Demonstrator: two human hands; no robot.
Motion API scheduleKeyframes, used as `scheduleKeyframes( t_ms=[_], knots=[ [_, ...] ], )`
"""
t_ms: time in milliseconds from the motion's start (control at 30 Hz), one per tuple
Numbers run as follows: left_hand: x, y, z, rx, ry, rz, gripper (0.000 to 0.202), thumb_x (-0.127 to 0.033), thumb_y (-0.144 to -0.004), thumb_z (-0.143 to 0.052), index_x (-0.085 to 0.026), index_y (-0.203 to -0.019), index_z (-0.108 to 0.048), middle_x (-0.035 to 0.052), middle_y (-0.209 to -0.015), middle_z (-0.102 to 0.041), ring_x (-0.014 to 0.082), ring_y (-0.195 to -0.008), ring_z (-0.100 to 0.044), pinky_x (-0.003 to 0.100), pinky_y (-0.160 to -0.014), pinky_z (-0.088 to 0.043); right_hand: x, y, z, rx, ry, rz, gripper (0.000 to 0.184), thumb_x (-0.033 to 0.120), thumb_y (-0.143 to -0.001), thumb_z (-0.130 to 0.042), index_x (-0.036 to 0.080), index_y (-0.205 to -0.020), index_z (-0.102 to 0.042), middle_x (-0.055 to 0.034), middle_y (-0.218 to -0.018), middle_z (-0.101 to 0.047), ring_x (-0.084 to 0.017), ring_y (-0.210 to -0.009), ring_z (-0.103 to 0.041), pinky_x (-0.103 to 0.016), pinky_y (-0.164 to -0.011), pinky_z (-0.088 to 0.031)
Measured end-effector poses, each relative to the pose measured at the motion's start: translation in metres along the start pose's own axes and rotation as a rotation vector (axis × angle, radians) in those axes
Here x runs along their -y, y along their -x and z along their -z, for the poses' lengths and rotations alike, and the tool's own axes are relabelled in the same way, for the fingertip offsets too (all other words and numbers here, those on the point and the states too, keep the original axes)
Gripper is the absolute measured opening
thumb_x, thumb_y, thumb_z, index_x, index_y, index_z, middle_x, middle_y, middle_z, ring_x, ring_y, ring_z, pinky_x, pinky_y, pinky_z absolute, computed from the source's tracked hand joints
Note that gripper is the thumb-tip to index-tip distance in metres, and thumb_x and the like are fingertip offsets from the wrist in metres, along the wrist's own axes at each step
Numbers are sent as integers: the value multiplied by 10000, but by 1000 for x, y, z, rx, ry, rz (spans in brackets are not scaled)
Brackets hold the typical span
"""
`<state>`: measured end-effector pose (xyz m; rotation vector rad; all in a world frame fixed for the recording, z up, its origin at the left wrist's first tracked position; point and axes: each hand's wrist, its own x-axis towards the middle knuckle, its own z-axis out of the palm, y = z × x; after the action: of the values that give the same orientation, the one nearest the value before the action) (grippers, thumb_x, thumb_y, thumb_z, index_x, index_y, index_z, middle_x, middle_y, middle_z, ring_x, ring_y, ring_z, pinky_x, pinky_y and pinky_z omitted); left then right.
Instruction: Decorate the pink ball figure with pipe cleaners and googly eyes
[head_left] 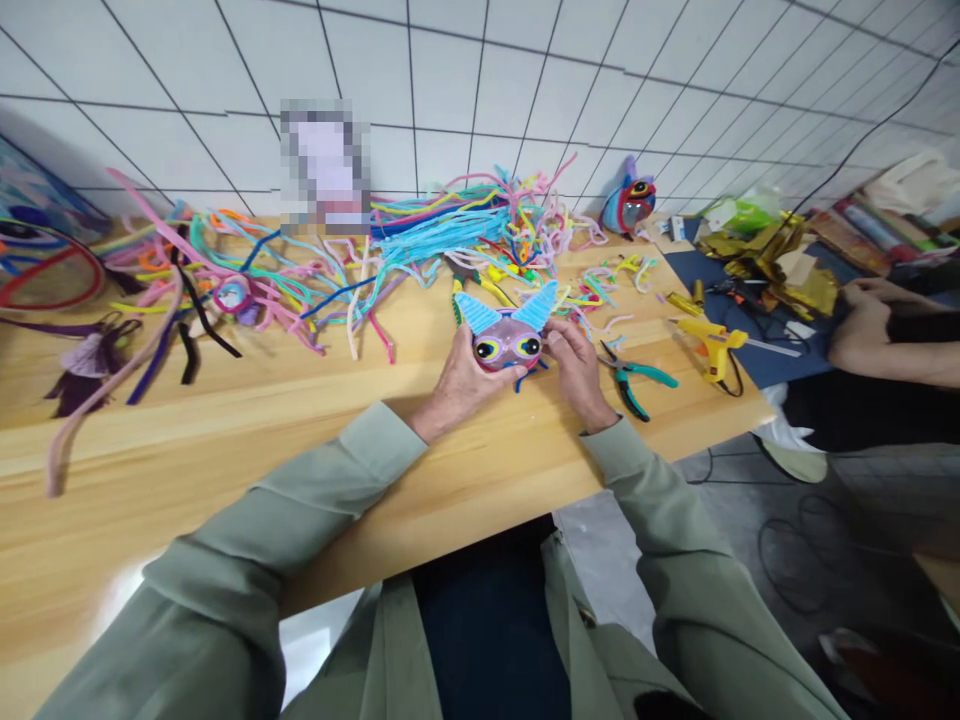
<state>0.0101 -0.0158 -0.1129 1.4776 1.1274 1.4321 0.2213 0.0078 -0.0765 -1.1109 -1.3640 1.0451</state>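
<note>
Above the table's front half I hold a pipe-cleaner animal head (pixel 507 338), upright, with blue striped ears, a clear pinkish face and big black-and-yellow eyes. My left hand (pixel 469 375) is closed on its left side, the thumb lying along the bottom edge. At its right side, just below the right ear, my right hand (pixel 574 365) grips the edge with curled fingers; the fingertips are partly hidden. A short dark-blue pipe-cleaner end (pixel 519 384) pokes out underneath. Behind the head lie yellow-handled pliers (pixel 491 288). Teal-handled pliers (pixel 637 378) rest right of my right hand.
Loose coloured pipe cleaners (pixel 442 232) pile along the wall. A second finished head (pixel 628 205) stands at the back. A yellow glue gun (pixel 709 345) sits at the table's right end. Farther right, a co-worker's hands (pixel 862 315) are beside gold foil (pixel 787 260).
</note>
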Motion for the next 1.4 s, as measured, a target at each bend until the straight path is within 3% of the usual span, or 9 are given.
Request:
scheduleKeyframes(
  t_ms=[167,267,400,567,700,867,967,1200,1400],
  knots=[
    [-5,-4,9,23,81,64,865,-625,-770,-1015,-245,-1370,-522,113,-1367,-696,317,-1262,-742,492,-1128,-630,6,2,-2,-16,-84,31,500,793,-928,-809,340,-1138,-824,-54,-1235,-863,-299,-1166,-814,-491,-991,-710],
    [-7,-8,13,88,197,96,936,-680,-744,-1020,-263,-1414,-516,112,-1435,-701,317,-1325,-733,470,-1152,-628,8,4,-3,-20,-96,65,479,770,-971,-777,331,-1158,-808,-57,-1235,-859,-293,-1171,-809,-483,-1001,-699],
    [-6,-12,15,55,283,144,961,-691,-697,-1050,-266,-1406,-560,109,-1452,-730,330,-1374,-723,500,-1219,-597,5,5,-7,-25,-72,100,548,816,-978,-733,313,-1183,-797,-57,-1227,-850,-295,-1167,-794,-486,-1049,-666],
    [-7,-15,19,10,234,134,931,-707,-704,-1035,-254,-1385,-592,124,-1443,-749,337,-1380,-722,519,-1222,-593,3,6,-11,-14,-69,95,555,811,-1002,-687,312,-1223,-785,-65,-1255,-841,-306,-1202,-766,-501,-1119,-619],
    [-17,-11,20,-26,96,114,936,-735,-723,-1007,-247,-1394,-574,134,-1466,-717,329,-1391,-709,499,-1224,-593,6,6,-8,-58,-74,70,486,743,-1023,-675,311,-1226,-769,-61,-1101,-811,-300,-1132,-742,-508,-1131,-615],
    [-25,-3,10,-104,-40,110,855,-713,-742,-1002,-253,-1327,-583,105,-1395,-700,310,-1357,-707,450,-1162,-621,6,11,-12,83,-84,70,618,695,-939,-811,326,-1416,-678,-105,-1472,-725,-327,-1401,-676,-511,-1186,-609],
    [-24,-1,4,-144,-42,103,882,-710,-726,-1021,-255,-1329,-566,108,-1409,-694,305,-1331,-720,459,-1149,-629,5,13,-15,185,-50,64,671,654,-919,-853,321,-1463,-643,-120,-1555,-692,-341,-1439,-672,-534,-1209,-608],
    [-25,2,13,61,80,66,815,-699,-842,-961,-271,-1397,-544,127,-1465,-707,312,-1350,-738,509,-1157,-645,-5,5,-9,194,-25,33,610,560,-905,-863,307,-1426,-674,-115,-1518,-725,-344,-1419,-703,-536,-1180,-634],
    [-16,-4,12,36,136,63,962,-707,-785,-1000,-274,-1493,-513,156,-1576,-659,334,-1418,-728,551,-1235,-609,-13,-8,-6,177,-19,24,650,557,-839,-925,305,-1387,-684,-110,-1491,-757,-346,-1423,-709,-553,-1189,-629]
  ],
)
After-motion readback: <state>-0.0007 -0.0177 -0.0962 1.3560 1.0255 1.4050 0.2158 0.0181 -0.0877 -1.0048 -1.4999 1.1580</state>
